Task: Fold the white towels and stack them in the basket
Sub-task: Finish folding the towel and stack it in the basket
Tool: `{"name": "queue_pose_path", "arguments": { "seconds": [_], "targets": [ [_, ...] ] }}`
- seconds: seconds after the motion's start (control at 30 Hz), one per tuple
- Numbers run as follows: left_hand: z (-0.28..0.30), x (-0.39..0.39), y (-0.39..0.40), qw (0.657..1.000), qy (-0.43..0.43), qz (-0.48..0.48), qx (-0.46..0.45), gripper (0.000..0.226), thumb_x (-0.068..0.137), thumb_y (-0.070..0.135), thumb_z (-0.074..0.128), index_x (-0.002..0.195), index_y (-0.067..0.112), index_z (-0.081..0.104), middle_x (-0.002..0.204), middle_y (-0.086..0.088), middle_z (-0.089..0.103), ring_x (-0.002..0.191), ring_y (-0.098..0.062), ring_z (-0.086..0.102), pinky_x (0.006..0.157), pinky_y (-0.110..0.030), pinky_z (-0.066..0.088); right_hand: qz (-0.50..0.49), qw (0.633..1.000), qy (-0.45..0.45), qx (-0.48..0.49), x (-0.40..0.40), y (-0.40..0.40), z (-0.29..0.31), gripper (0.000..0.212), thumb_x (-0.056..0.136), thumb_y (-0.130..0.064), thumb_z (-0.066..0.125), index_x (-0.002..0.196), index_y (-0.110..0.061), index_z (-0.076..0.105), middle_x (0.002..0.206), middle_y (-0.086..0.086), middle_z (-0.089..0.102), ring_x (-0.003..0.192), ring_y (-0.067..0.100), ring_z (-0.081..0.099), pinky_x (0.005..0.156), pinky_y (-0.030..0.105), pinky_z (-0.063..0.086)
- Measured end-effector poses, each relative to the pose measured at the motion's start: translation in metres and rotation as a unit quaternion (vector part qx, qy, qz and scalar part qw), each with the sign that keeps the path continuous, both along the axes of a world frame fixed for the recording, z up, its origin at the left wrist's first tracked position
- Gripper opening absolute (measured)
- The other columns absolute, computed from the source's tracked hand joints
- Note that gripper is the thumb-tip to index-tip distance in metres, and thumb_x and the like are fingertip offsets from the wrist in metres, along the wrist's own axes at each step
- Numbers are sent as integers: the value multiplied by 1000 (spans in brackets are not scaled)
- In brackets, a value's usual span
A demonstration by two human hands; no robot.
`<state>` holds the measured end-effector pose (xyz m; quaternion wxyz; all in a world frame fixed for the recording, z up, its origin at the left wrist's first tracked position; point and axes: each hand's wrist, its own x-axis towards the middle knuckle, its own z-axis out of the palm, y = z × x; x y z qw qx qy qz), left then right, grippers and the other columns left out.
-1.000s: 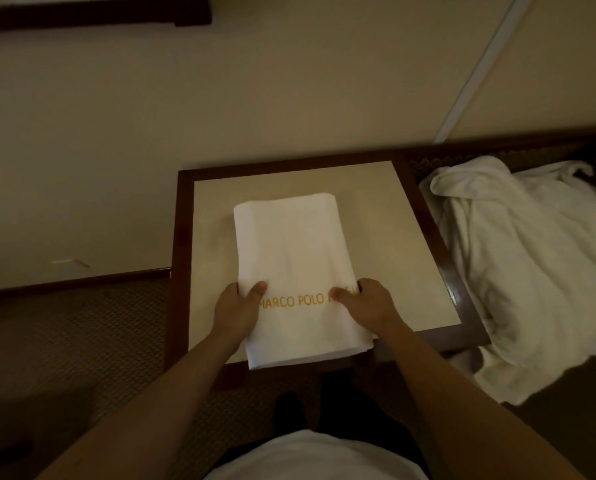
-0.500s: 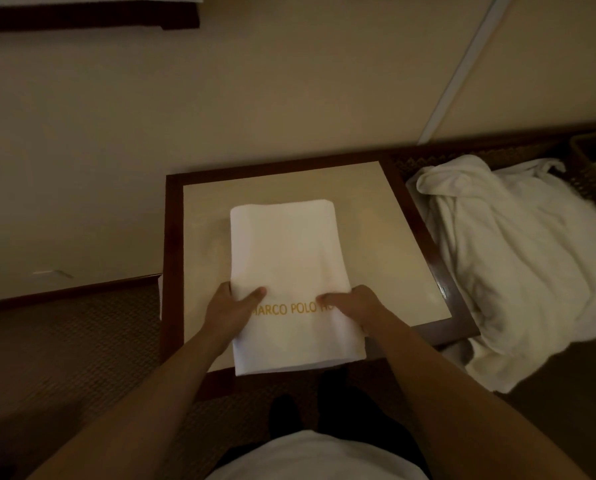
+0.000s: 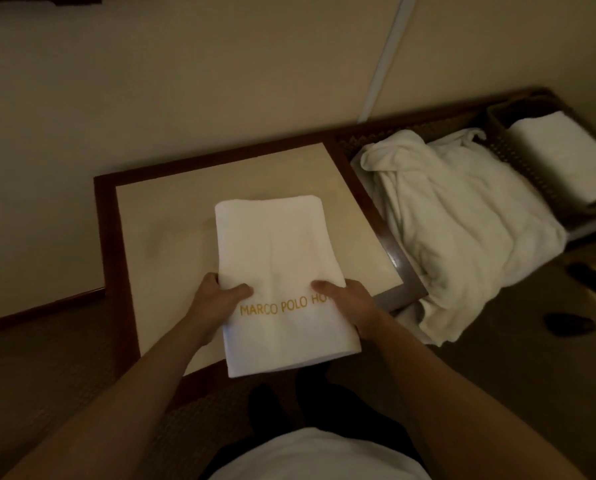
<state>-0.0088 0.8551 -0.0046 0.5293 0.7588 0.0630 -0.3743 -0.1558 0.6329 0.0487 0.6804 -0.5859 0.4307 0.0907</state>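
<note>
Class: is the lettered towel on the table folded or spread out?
Folded. The towel is a compact rectangle with layered edges at its near end, gripped by the left hand and right hand.

Soft white terry cloth on the folded towel (image 3: pixel 282 265), matt, with gold stitched lettering. Glossy dark wood round the table (image 3: pixel 398 261) rim, smooth pale matt inlay on top. Rumpled white cloth in the pile (image 3: pixel 462 216). Dark woven basket (image 3: pixel 531 174), possibly wicker. Rough, patterned carpet (image 3: pixel 47 368).

Gold letters on the folded towel (image 3: pixel 282 271) I hold read "MARCO POLO HO", the rest hidden under my hand
</note>
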Motion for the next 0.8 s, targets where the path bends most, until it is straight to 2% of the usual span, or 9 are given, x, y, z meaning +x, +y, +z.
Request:
{"name": "queue_pose_path", "arguments": {
  "seconds": [0.1,0.17,0.33,0.47,0.53,0.6,0.8],
  "targets": [
    [12,-15,-36,999,-21,-21,-15,67,74,27,86,129,10,51,116,-6,68,97,-22,71,80,-44,61,-40,996,-28,-78,-28,-18,4,33,85,-33,80,108,-11,72,97,5,78,82,17,76,66,29,61],
    [15,-25,-65,998,-35,-53,-23,62,81,23,82,131,11,47,117,-4,66,98,-21,70,79,-41,60,-73,990,-42,-111,-52,-34,12,29,85,-34,79,106,-14,73,96,3,78,81,16,76,66,28,60],
    [40,-57,-152,984,-77,-154,-50,58,83,22,81,129,13,47,113,1,64,95,-15,68,69,-28,55,-197,969,-71,-129,-121,-79,29,31,85,-34,79,109,-17,71,96,-1,79,84,14,76,66,25,59],
    [56,-84,-208,969,-87,-220,-66,57,85,20,79,131,12,46,112,4,64,94,-12,67,65,-23,52,-266,952,-64,-140,-163,-110,31,41,80,-39,83,110,-13,72,101,1,78,89,17,76,79,37,62],
    [65,-109,-248,958,-93,-262,-74,54,86,19,78,129,13,45,112,4,63,94,-10,66,65,-21,52,-308,939,-65,-139,-198,-131,34,38,81,-36,82,108,-11,72,99,2,78,87,18,76,74,33,62],
    [70,-125,-276,951,-99,-281,-82,55,85,18,79,130,13,46,116,2,63,97,-11,66,67,-22,53,-325,934,-74,-133,-221,-144,40,31,84,-32,80,105,-10,72,96,2,79,84,19,76,68,29,61],
    [74,-234,-398,920,-111,-368,-83,54,83,24,80,125,17,47,116,1,63,102,-18,65,84,-36,56,-409,898,-74,-143,-342,-219,45,29,86,-32,79,106,-11,72,94,2,79,84,19,76,66,28,60]
  ]
}}
